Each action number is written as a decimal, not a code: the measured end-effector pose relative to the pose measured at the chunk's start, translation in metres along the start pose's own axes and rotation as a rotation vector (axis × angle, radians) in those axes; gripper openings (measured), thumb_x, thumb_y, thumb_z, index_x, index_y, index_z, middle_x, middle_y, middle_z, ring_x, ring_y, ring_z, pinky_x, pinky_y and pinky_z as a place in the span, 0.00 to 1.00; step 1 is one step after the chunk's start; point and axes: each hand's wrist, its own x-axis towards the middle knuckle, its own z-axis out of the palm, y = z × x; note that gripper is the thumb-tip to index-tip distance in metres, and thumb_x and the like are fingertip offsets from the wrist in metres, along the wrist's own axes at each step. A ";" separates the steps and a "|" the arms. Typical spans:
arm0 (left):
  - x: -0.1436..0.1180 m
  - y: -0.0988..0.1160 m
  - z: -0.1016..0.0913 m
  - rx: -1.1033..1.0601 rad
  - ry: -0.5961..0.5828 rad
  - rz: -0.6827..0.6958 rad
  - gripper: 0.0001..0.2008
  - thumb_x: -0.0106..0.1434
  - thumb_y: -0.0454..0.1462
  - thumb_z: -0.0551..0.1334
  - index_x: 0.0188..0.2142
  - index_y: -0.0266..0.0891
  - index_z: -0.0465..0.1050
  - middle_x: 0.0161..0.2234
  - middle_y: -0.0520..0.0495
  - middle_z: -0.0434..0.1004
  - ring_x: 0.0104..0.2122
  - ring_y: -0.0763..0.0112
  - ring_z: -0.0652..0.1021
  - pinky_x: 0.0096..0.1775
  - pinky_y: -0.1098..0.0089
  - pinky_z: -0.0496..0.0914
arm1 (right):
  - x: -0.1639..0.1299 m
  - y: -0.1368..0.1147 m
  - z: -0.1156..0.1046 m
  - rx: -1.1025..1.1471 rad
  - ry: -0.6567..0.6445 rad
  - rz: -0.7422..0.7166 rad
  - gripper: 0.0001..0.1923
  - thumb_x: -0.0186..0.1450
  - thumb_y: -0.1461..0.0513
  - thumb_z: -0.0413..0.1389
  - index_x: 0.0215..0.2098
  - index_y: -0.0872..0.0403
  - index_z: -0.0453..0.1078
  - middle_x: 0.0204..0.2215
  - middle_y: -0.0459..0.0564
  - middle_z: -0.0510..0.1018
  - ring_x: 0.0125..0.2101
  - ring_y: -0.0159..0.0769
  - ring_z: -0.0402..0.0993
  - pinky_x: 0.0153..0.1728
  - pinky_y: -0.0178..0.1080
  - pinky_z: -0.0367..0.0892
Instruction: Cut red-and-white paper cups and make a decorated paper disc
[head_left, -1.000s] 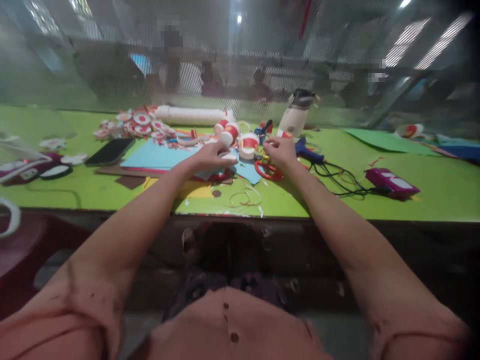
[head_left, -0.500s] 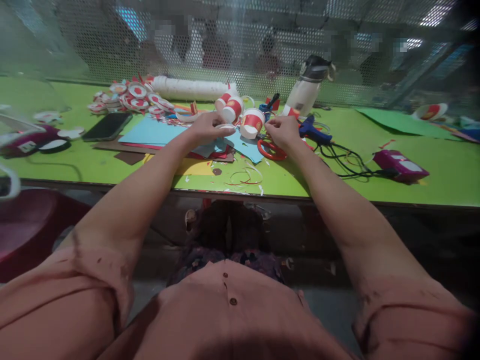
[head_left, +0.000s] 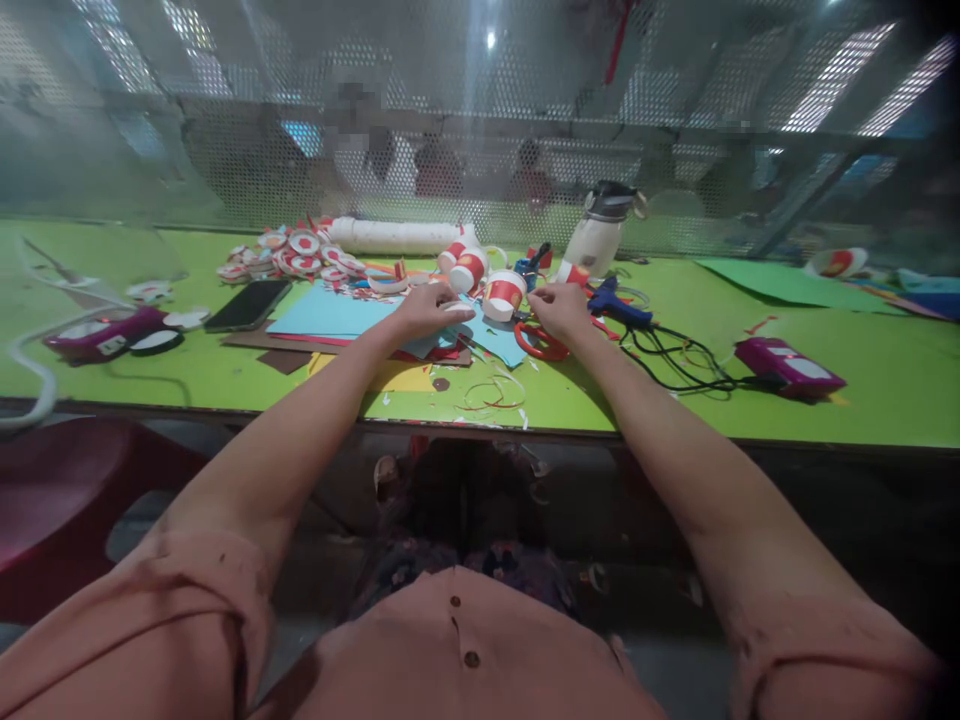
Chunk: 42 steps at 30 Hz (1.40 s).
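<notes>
My left hand (head_left: 429, 312) is closed, thumb and fingers pinched around a small white paper piece (head_left: 456, 306) above blue paper sheets (head_left: 322, 318). To the right, my right hand (head_left: 561, 308) has its fingertips pressed together; whatever they hold is too small to make out. Between the two hands a red and white paper cup (head_left: 504, 296) lies tilted on the blue paper, apart from the left fingers and close to the right fingertips. Orange-handled scissors (head_left: 541, 343) lie just under my right hand. Behind the cup are more paper cups (head_left: 469, 270).
A blue glue gun (head_left: 621, 303) with black cable lies right of my hand, near a purple box (head_left: 789, 367). Behind stand a bottle (head_left: 596, 240) and a white roll (head_left: 401, 236). Cut cup pieces (head_left: 304, 250) and a phone (head_left: 249, 305) are at left.
The view has tilted up, so the table and everything on it appear lower. Both hands keep nearly the same places and poses around the cup.
</notes>
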 end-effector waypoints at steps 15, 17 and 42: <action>0.012 0.013 -0.007 0.291 -0.138 0.030 0.20 0.50 0.53 0.62 0.32 0.40 0.75 0.30 0.42 0.75 0.32 0.59 0.73 0.34 0.62 0.63 | 0.000 -0.027 -0.003 0.096 0.079 -0.045 0.14 0.60 0.62 0.49 0.32 0.59 0.76 0.28 0.52 0.79 0.29 0.36 0.73 0.31 0.36 0.64; 0.006 0.021 -0.012 0.267 -0.116 0.056 0.20 0.49 0.52 0.63 0.33 0.40 0.75 0.32 0.42 0.76 0.33 0.58 0.73 0.36 0.62 0.64 | 0.003 -0.039 -0.010 0.107 0.059 -0.055 0.14 0.60 0.62 0.49 0.31 0.59 0.76 0.26 0.50 0.78 0.28 0.36 0.72 0.30 0.36 0.64; -0.042 0.057 0.010 0.382 -0.448 0.437 0.22 0.54 0.56 0.60 0.38 0.41 0.67 0.41 0.38 0.68 0.42 0.54 0.68 0.41 0.57 0.64 | -0.005 -0.033 -0.025 0.025 -0.577 -0.626 0.12 0.60 0.60 0.58 0.42 0.54 0.75 0.40 0.55 0.74 0.41 0.41 0.67 0.43 0.45 0.64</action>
